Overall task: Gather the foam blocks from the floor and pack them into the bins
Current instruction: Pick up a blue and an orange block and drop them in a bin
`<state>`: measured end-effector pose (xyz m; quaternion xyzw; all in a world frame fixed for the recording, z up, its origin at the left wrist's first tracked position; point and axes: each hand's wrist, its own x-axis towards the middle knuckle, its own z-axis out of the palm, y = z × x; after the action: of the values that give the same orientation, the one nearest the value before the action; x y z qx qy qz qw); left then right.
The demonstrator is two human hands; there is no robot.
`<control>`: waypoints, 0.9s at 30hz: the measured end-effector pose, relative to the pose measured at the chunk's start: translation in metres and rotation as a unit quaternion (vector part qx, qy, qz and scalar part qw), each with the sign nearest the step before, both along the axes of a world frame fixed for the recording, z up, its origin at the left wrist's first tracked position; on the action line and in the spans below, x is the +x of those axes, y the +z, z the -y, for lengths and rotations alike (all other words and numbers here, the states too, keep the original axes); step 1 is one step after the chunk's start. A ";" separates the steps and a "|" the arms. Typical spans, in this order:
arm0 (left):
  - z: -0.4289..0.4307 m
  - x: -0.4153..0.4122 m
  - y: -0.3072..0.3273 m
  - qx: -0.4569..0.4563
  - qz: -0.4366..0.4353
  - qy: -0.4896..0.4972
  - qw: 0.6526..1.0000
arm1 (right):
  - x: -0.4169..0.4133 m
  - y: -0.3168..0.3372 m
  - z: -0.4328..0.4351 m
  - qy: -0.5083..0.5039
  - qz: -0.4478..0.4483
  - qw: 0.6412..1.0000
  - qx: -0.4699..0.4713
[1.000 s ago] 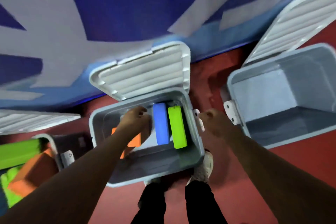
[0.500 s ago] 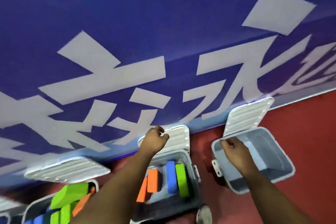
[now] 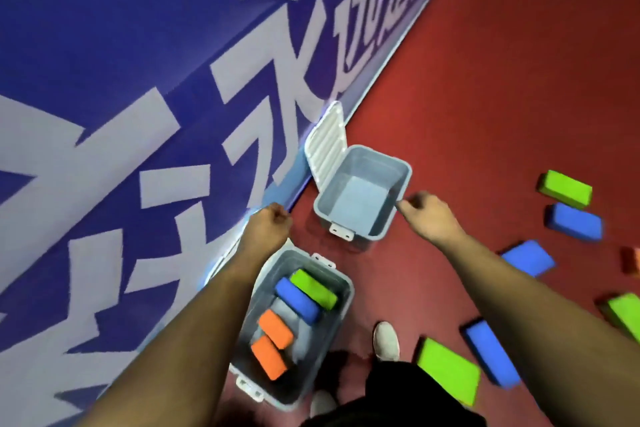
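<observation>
Head view: curling the left hand (image 3: 272, 225) into an empty fist above the near bin (image 3: 348, 291), hard against the blue wall (image 3: 104, 80) on the left. Bringing the right hand (image 3: 427, 218), fingers bent, to the right rim of the far bin (image 3: 405, 170), grip impossible to tell. Seeing four packed blocks (image 3: 313, 288) in the near bin and loose foam blocks (image 3: 566, 189) lying on open red floor (image 3: 485, 114) to the right, some blurring and getting cut off at the right edge.

Four foam blocks (image 3: 298, 305) in near bin (image 3: 347, 298), second bin (image 3: 360, 194) beyond, loose blocks (image 3: 448, 371) right.
</observation>
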<state>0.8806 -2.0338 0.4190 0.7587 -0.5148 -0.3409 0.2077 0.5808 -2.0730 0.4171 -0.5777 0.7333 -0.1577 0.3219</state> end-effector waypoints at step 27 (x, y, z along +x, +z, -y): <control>-0.318 -0.550 -0.092 0.144 0.049 -0.424 0.893 | -0.431 -0.084 -0.624 -0.558 0.096 0.820 0.082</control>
<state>0.3304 -1.7153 0.3268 0.5056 -0.7423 -0.4296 -0.0938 0.1494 -1.4494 0.3327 -0.0225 0.9057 -0.3043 0.2942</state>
